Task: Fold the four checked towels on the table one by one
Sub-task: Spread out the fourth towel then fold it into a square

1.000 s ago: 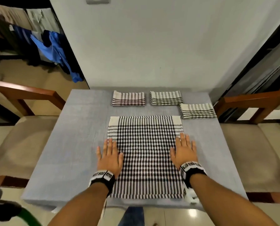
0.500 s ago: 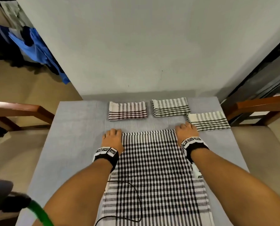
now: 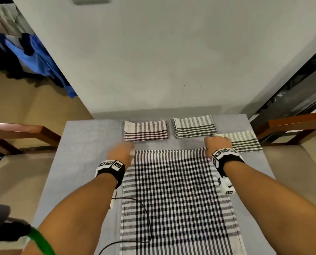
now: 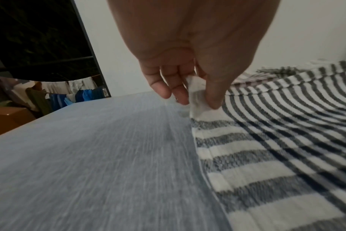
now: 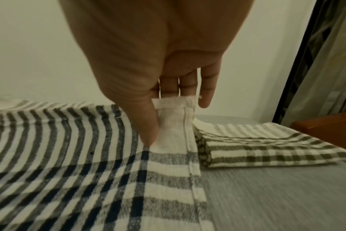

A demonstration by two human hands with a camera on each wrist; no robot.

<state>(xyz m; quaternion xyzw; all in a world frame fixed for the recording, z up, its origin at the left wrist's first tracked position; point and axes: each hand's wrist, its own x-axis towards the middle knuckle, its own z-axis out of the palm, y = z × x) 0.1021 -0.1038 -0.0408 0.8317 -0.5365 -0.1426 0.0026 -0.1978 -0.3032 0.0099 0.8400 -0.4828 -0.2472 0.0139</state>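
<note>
Black-and-white checked towel [image 3: 173, 196] lies spread on the grey worktop [image 3: 83, 162]; the left hand [image 3: 121, 153] and right hand [image 3: 216, 146] each pinch a far corner in a closed grip. Three folded towels [image 3: 146, 130] lie beyond, the right-hand one just beside the right hand.

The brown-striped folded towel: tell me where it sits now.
In the head view, the brown-striped folded towel lies at the table's far edge, left of the green-striped folded towel, beyond the left hand.
</note>
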